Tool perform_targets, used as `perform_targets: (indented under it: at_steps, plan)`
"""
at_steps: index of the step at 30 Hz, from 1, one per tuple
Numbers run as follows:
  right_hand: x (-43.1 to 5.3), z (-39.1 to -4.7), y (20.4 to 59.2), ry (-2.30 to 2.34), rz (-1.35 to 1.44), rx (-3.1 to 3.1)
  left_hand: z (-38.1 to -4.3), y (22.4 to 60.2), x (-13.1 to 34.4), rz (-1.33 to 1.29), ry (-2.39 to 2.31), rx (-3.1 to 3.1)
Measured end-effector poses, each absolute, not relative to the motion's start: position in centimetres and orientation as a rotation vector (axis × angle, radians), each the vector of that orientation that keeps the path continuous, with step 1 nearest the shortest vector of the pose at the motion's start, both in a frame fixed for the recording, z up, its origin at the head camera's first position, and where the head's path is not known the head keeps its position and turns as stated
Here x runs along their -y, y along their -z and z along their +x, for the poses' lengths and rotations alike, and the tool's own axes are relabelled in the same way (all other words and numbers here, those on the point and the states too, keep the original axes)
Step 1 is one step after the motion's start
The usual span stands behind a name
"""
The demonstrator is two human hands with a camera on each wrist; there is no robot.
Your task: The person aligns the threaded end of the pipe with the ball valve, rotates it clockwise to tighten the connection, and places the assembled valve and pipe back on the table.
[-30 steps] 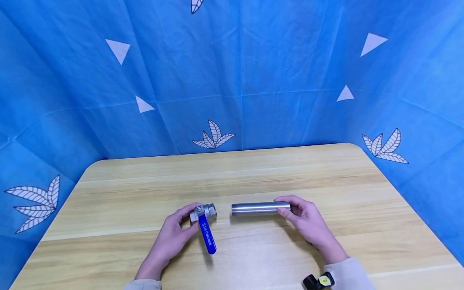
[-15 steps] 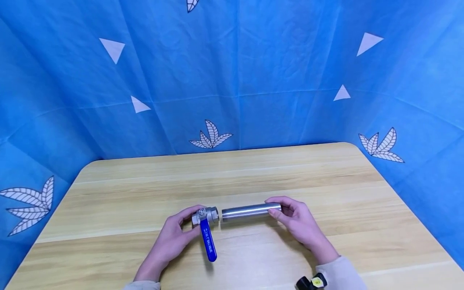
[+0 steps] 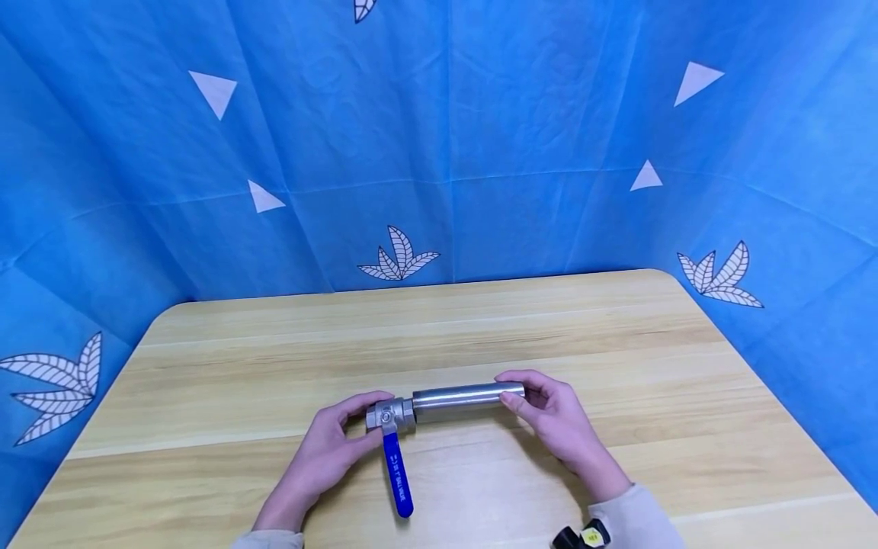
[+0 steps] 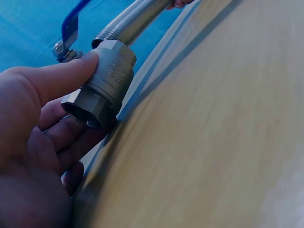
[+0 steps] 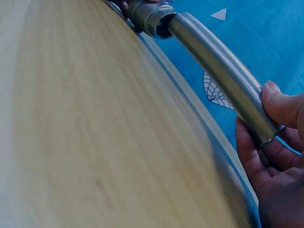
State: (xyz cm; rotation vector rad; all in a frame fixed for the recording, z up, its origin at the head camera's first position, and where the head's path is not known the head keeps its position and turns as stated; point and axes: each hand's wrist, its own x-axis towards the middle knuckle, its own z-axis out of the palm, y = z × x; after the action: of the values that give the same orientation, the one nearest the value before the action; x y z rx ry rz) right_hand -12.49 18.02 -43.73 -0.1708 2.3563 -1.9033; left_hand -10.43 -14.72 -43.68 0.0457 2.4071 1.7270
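My left hand (image 3: pixel 329 446) grips a steel ball valve (image 3: pixel 405 412) by its left end, thumb on the near side. The valve's blue lever (image 3: pixel 398 474) points toward me. In my right hand (image 3: pixel 559 419) is a shiny steel pipe (image 3: pixel 461 396), pinched at its right end between thumb and fingers. The threaded end of the pipe (image 5: pixel 182 21) meets the rim of the valve's right opening, a little off line with it, in the right wrist view. From the left wrist, the valve's other hexagonal end (image 4: pixel 88 108) shows an open bore, with the threads (image 4: pixel 114 35) still visible outside the valve.
A wooden table (image 3: pixel 274 343) lies under both hands. Behind it hangs a blue curtain (image 3: pixel 521 114) printed with white leaves and triangles. A black device (image 3: pixel 581 535) with a yellow label sits at the right sleeve.
My right hand has moved left with the pipe, and the gap to the valve has closed to contact. The left hand has tipped the valve slightly, its lever end now lower in the head view.
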Motion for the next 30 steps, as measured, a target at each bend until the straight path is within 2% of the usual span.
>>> perform_targets:
  at_steps: [30]
  plan:
    - [-17.84, -12.34, 43.59, 1.904, -0.116, -2.338, -10.56, 43.85, 14.84, 0.032, -1.849, -2.348]
